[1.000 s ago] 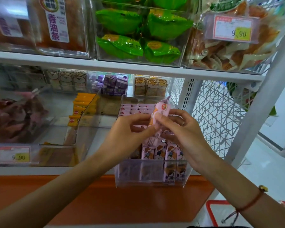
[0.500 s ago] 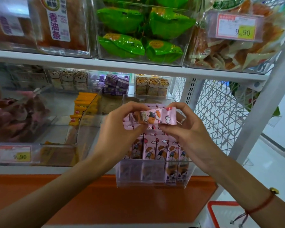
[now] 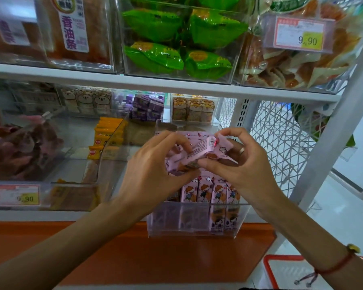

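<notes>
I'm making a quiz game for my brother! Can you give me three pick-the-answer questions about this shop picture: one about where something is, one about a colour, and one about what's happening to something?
1. Where is the clear bin of pink snacks?
A. On the floor.
B. Just under the left hand and right hand.
C. In the red basket.

2. What colour are the packets in the middle bin on the top shelf?
A. Blue.
B. Green.
C. Black.

3. What is happening to the pink packet?
A. It lies in the bin.
B. One hand holds it alone.
C. Both hands hold it.

Answers:
1 B, the bin sits right below both hands.
2 B, they are bright green.
3 C, fingers of both hands pinch it.
</notes>
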